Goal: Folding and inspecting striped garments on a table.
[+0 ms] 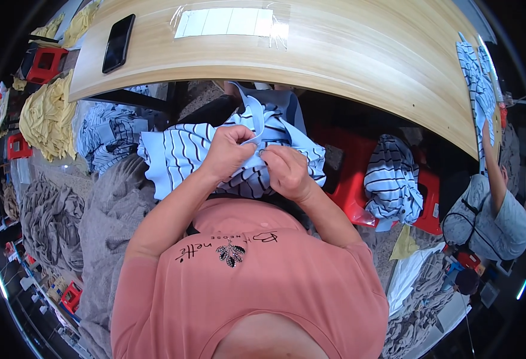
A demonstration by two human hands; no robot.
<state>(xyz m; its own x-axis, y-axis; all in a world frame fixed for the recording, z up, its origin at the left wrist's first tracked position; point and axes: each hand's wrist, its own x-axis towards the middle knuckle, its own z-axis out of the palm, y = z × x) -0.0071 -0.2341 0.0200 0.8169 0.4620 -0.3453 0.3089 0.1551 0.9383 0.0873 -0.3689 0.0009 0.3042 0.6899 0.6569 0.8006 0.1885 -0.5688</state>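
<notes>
The striped garment [179, 152] lies bunched in the person's lap, just below the near edge of the tabletop [335, 54], and both hands work at its upper middle. The left hand [230, 152] is curled into a loose fist, its fingers [242, 136] closed on a plain light-blue band of the cloth that loops up and over the knuckles. The right hand [287, 173] sits just beside it, almost touching, with its fingers [269, 157] pinched shut on a fold of the same cloth; whether anything small is held between those fingertips cannot be told. The cloth passes under both hands and spreads out to the left and right of them.

The garment is pale blue with dark navy stripes, soft and crumpled, with a wide unstriped blue edge at the left and a plain blue strap or neckband rising toward the tabletop.

On the tabletop lie a black phone [118, 43] at the left and a clear sleeve of white sheets [227, 23] near the middle. A second striped bundle [391, 179] rests on a red stool [350, 173] to the right, well apart from the hands. Grey fabric [110, 221] is heaped at the person's left side, and yellow cloth [44, 116] lies farther left. Another person [496, 209] sits at the far right, an arm raised to striped cloth on the tabletop.
</notes>
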